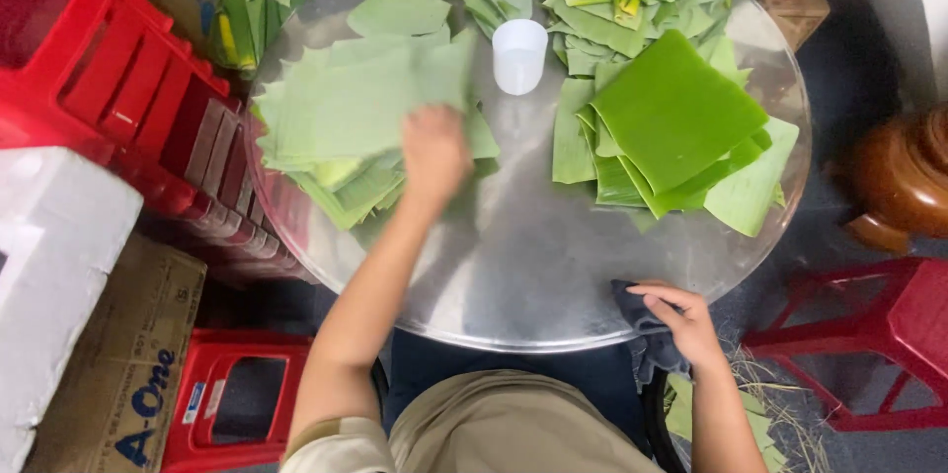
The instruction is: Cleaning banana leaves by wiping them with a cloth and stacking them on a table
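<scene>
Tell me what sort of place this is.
Probably an informal food-prep spot in a home or small shop: a round metal table heaped with cut green leaves, red plastic stools and cardboard boxes crowded around it.

Head-worn view, straight down, close.

You have one round metal table (523, 266) carrying one white plastic cup (518, 55) near its far edge and two main heaps of green leaf pieces, too many to count. One dark cloth (644, 327) lies at the near edge, and two hands show.
</scene>
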